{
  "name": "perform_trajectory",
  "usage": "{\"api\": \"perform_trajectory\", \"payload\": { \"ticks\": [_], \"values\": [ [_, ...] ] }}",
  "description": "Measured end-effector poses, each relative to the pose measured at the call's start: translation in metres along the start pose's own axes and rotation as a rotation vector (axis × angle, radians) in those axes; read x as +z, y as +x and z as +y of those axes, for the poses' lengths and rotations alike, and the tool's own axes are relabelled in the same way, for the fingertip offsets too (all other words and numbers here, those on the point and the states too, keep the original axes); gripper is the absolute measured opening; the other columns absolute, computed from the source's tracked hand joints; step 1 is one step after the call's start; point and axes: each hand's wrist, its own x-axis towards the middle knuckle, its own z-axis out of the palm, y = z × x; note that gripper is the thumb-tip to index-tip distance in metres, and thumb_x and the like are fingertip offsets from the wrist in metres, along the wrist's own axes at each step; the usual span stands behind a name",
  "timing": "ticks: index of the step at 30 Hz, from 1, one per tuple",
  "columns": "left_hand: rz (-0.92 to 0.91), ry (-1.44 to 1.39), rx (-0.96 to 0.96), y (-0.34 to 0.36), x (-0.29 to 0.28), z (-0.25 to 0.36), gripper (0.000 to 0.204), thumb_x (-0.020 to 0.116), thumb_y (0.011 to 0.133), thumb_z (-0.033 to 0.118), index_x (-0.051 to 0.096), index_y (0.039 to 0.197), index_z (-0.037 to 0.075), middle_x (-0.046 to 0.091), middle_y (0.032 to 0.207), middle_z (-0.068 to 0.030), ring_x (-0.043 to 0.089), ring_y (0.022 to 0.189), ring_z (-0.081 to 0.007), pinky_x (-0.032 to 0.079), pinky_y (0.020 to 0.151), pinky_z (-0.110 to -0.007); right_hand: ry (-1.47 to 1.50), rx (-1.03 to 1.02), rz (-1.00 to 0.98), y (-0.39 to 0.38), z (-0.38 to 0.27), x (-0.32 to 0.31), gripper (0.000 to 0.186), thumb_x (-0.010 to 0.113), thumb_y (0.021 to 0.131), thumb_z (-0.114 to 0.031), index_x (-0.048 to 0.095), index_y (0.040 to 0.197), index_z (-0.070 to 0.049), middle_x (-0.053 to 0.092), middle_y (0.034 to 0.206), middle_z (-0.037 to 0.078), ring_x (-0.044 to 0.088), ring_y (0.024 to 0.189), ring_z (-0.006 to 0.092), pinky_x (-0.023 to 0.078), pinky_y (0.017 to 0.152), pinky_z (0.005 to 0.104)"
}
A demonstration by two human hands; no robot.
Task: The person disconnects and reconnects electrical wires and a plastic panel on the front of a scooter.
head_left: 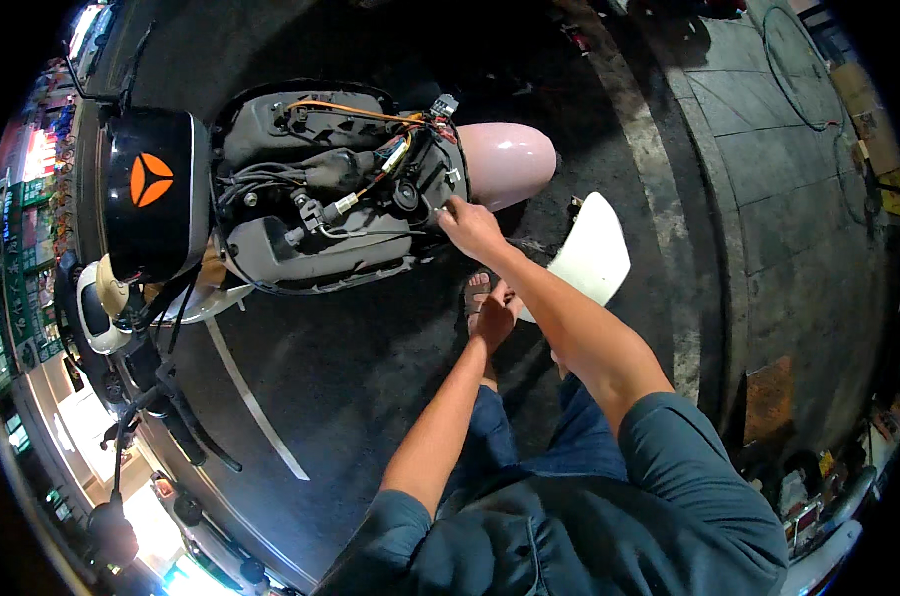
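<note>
A scooter with its seat off lies ahead of me, its frame (316, 223) and wiring bared. My right hand (470, 228) is at the rear right edge of the frame, fingers pinched together beside the pink rear fender (510, 164). Whatever is between those fingertips is too small to name. Lower down, my left hand (495, 316) has its fingers curled at the near corner of a cream-white body panel (594, 248); my right forearm hides part of that panel. Dark thin wires (534, 244) run between the scooter's rear and the panel.
Loose connectors and an orange cable (346, 109) lie across the frame. A black box with an orange emblem (157, 194) stands toward the handlebar (162, 387). On the right, a kerb (718, 199) borders paving with a hose (783, 79). My sandalled foot (478, 288) is below the scooter.
</note>
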Motion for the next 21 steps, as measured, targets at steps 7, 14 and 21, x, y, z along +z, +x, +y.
{"api": "perform_trajectory", "payload": {
  "ticks": [7,14,21],
  "values": [
    [-0.246,-0.028,-0.110,0.017,-0.008,-0.011,0.037,0.062,0.090,0.030,0.064,0.118,0.006,0.063,0.119,-0.0229,0.051,0.122,-0.0368,0.035,0.104,-0.048,-0.001,-0.038,-0.103,0.007,-0.001,0.012,0.039,0.058,0.094,-0.035,0.055,0.110,0.000,0.065,0.104,0.026,0.062,0.100,0.0451,0.048,0.086,0.0534],
    [-0.287,0.321,0.125,0.008,-0.012,0.092,0.036,0.057,0.093,0.025,0.065,0.120,0.002,0.066,0.117,-0.0219,0.062,0.111,-0.0384,0.048,0.092,-0.044,0.031,-0.063,-0.066,0.011,0.027,0.016,0.039,0.058,0.094,-0.032,0.055,0.114,0.001,0.066,0.102,0.027,0.062,0.098,0.0456,0.049,0.085,0.0522],
    [-0.221,-0.343,-0.479,0.018,0.003,0.083,0.026,0.060,0.092,0.027,0.068,0.106,0.007,0.071,0.100,-0.0174,0.067,0.096,-0.0342,0.051,0.082,-0.041,0.230,-0.044,-0.022,-0.030,0.036,-0.079,0.045,0.065,0.091,-0.026,0.057,0.127,0.000,0.061,0.123,0.021,0.062,0.112,0.0344,0.048,0.095,0.0395]
  ]
}}
